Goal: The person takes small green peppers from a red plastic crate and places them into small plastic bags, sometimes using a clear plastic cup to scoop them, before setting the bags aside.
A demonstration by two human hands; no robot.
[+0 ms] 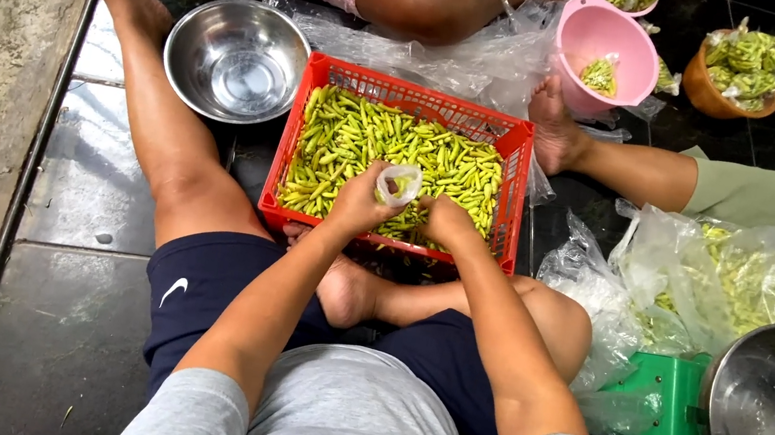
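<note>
Left hand: the left hand (356,201) is closed on the side of a small clear plastic bag (399,184), pinching its mouth from the 9 o'clock side.
Right hand: the right hand (446,220) sits just at 3 o'clock of the bag, curled, its fingertips at the bag's lower edge; whether it really grips the plastic I cannot tell.
Bag: held above the near half of the crate, a few green chillies inside, mouth up.
Crate: a red plastic crate (514,180) lies on the floor between the person's legs, filled with small green chillies (358,138).
Steel bowl: an empty steel bowl (235,60) stands at 10 o'clock of the crate, just beside its corner.
Pink bucket: a pink bucket (621,64) at 1 o'clock of the crate, tipped toward the camera, with a packed bag of chillies inside.
Brown bowl: a brown bowl (713,94) at 3 o'clock of the bucket, heaped with packed bags.
Scale: a green weighing scale (660,397) with a steel pan (773,423) at 4 o'clock of the crate.
Loose plastic: a large clear bag (733,276) of chillies lies at 12 o'clock of the scale.
Other people: another person's foot (554,125) rests at the crate's far right corner.
</note>
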